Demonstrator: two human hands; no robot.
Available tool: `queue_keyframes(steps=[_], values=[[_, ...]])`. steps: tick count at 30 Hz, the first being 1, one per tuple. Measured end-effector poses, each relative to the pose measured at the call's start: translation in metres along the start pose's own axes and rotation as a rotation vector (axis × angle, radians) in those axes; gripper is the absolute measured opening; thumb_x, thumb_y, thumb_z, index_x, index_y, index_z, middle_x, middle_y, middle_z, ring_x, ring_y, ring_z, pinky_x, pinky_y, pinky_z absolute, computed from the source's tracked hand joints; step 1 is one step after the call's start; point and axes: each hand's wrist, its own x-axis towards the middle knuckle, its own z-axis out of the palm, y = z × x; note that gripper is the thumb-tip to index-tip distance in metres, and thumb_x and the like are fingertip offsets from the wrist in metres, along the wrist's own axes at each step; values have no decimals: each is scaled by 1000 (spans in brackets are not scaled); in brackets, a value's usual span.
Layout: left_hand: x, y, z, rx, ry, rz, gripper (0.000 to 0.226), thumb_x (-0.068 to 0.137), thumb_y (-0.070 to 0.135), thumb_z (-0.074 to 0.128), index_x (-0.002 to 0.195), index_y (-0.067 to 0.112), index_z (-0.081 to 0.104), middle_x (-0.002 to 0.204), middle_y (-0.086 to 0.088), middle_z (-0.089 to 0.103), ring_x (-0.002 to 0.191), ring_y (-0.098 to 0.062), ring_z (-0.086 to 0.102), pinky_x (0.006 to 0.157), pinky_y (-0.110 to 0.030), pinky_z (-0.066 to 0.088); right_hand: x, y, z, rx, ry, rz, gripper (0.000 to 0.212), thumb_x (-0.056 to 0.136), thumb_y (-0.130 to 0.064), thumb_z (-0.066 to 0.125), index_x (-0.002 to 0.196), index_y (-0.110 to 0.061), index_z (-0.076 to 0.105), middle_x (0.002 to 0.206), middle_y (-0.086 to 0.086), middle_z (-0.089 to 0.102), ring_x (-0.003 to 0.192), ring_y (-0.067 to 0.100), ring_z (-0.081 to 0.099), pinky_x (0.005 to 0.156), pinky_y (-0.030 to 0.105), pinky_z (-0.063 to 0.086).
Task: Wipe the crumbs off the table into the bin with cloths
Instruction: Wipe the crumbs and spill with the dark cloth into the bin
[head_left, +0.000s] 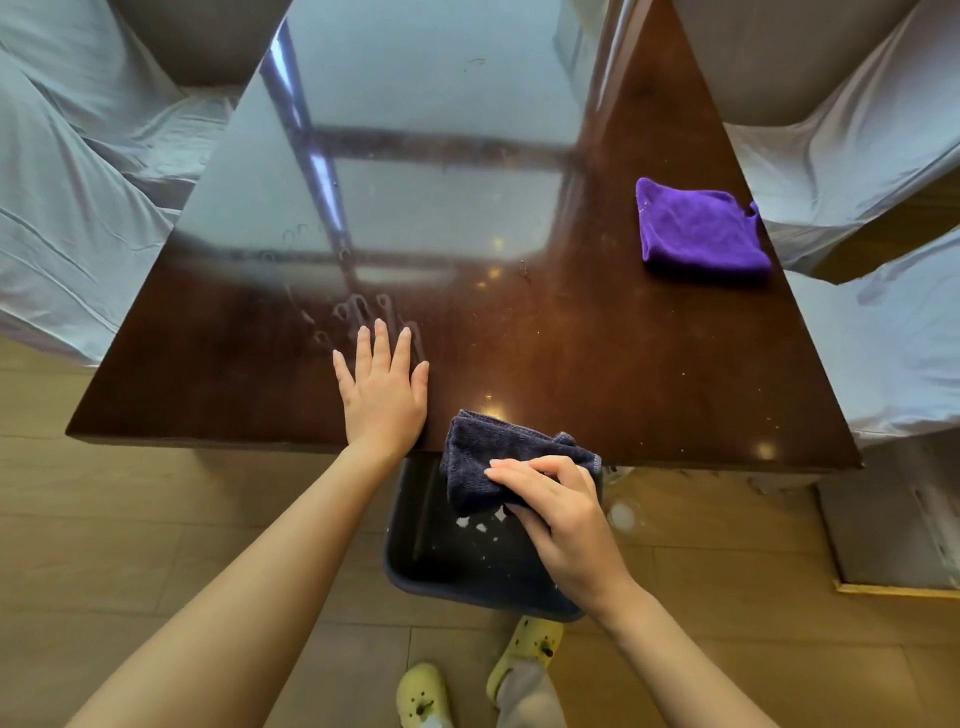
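In the head view, a dark brown glossy table (597, 322) is seen from above, its polished top reflecting a window frame. The left hand (382, 395) is laid flat on the tabletop near the front edge, palm down, fingers spread and holding nothing. Faint finger smears are visible on the gloss just beyond its fingertips.

The right hand (561, 519) is closed on a dark navy cloth (498, 457), pinched between thumb and fingers. The cloth is draped over the table's front edge, part of it resting on the top and part hanging down above the bin.

A dark bin (415, 561) is placed on the wooden floor directly below that edge, partly tucked under the table. White crumbs (480, 526) are seen inside it, just beneath the hanging cloth. A few tiny specks are scattered on the right part of the tabletop.

A purple cloth (698, 228) is left folded on the right side of the table, well apart from both hands.

White-covered chairs (78, 182) are set at either side of the table. Pale yellow clogs (422, 693) are seen on the floor at the bottom.
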Motion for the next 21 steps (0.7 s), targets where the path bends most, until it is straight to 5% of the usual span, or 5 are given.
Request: queue_keyframes(steps=[7,14,21], values=[[0,-2,5,61,8,17,54,96,42,19,145,22,14,158,-8,10,145,-25,1,115,-52,-4,-17,-1,8,179,86,108,43,86,-7,61,122,-30,56,117,-25,53,108,5,51,95,34,45],[-1,-2,7,98,-10,26,56,95,44,16,146,22,9,158,-8,5,145,-26,-2,115,-53,-5,8,-2,-30,342,287,244,37,89,-13,59,117,-38,58,106,-8,58,103,2,56,90,10,42],[-1,-3,8,95,-3,32,57,94,46,13,146,22,9,158,-9,5,145,-26,-2,115,-53,-5,43,6,-45,310,133,278,38,90,-12,57,116,-39,55,109,2,59,105,7,55,95,23,44]])
